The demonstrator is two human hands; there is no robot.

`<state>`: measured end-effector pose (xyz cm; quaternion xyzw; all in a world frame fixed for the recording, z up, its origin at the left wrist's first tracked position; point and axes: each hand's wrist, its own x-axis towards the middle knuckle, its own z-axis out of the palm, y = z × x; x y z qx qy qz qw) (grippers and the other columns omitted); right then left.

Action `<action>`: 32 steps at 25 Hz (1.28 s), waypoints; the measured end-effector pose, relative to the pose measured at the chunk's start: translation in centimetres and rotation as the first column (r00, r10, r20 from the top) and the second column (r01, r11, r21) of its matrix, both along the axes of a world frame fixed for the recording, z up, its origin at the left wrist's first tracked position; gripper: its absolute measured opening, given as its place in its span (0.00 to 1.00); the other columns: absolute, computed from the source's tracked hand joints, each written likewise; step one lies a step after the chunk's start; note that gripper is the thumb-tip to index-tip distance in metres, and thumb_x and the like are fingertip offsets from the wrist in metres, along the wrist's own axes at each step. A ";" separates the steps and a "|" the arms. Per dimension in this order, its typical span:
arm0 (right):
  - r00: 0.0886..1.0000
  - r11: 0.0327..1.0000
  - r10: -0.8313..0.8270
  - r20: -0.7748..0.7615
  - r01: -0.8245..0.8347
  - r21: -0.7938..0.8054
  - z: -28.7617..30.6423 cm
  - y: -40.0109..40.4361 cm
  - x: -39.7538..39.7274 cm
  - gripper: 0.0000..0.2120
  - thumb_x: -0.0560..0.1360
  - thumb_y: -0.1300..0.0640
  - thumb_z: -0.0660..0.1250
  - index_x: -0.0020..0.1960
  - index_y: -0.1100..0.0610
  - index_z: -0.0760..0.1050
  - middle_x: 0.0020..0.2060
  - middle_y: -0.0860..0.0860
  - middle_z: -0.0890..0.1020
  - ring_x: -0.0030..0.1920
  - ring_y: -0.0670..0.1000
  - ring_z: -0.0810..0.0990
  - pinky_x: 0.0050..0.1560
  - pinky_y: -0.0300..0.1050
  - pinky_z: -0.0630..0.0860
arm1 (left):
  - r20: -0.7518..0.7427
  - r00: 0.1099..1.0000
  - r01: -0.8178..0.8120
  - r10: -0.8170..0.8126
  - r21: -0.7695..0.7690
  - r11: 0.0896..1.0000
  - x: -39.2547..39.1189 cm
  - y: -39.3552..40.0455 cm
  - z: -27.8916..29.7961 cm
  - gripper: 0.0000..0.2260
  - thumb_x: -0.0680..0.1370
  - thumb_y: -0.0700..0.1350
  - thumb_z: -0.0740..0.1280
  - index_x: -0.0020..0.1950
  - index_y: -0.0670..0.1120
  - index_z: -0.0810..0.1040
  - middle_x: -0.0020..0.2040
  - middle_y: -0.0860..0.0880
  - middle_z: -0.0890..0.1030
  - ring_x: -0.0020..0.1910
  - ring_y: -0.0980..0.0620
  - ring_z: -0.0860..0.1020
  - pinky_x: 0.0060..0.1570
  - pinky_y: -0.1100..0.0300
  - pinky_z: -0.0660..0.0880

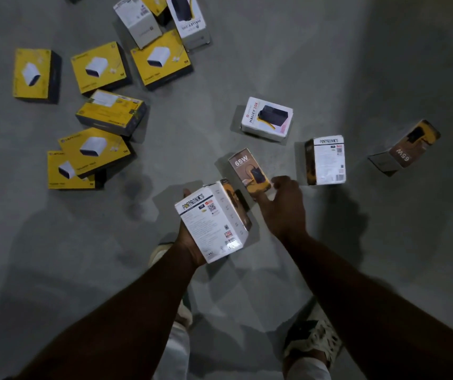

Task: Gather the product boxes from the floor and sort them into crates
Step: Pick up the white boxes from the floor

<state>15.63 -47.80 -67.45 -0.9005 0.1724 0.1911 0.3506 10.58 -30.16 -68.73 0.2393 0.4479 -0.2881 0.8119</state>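
My left hand (188, 242) grips a white Portronics box (212, 219) from underneath, held above the grey floor (357, 64). My right hand (283, 204) reaches down to a brown 65W box (248, 171) on the floor, with its fingers curled around that box's near end. To the right lie another white Portronics box (326, 160) and a second brown 65W box (409, 148). A white Halley 20K box (267, 119) lies just beyond.
Several yellow charger boxes (99, 67) are scattered on the floor at the left, some stacked. More white boxes (186, 15) lie at the top. My shoes (313, 338) stand below my arms. No crate is in view.
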 end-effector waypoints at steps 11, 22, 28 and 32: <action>0.991 0.988 0.094 -0.094 -0.105 -0.115 -5.9 3.7 2.5 0.40 0.70 0.49 0.72 0.75 0.58 0.57 0.65 0.59 0.74 0.63 0.61 0.75 0.60 0.58 0.76 | -0.041 0.999 0.013 -0.009 0.079 0.997 1.5 3.2 -1.5 0.24 0.76 0.70 0.60 0.41 0.50 0.79 0.40 0.47 0.78 0.39 0.47 0.78 0.54 0.50 0.73; 0.964 0.349 -0.189 -0.187 0.244 0.905 23.7 -0.8 5.8 0.17 0.70 0.60 0.60 0.53 0.48 0.81 0.53 0.48 0.83 0.52 0.49 0.80 0.52 0.48 0.75 | 0.030 0.996 -0.084 0.082 0.081 0.993 6.5 1.2 15.2 0.28 0.76 0.72 0.54 0.55 0.54 0.83 0.54 0.48 0.82 0.51 0.43 0.81 0.63 0.40 0.72; 0.991 0.561 0.054 -0.119 0.068 0.825 38.2 2.4 3.9 0.17 0.71 0.54 0.67 0.60 0.50 0.78 0.53 0.48 0.84 0.53 0.47 0.83 0.45 0.36 0.76 | 0.144 0.968 -0.216 0.205 0.062 0.975 7.9 -0.5 29.6 0.36 0.79 0.70 0.48 0.72 0.44 0.71 0.59 0.38 0.82 0.53 0.38 0.83 0.59 0.42 0.71; 0.936 0.439 0.172 -0.306 0.205 0.875 47.8 2.2 2.2 0.13 0.75 0.54 0.62 0.57 0.49 0.79 0.51 0.49 0.85 0.48 0.48 0.85 0.49 0.47 0.77 | 0.218 0.954 -0.242 0.204 0.163 0.957 5.7 -0.9 41.7 0.33 0.79 0.68 0.48 0.65 0.45 0.77 0.52 0.39 0.85 0.47 0.41 0.85 0.54 0.45 0.72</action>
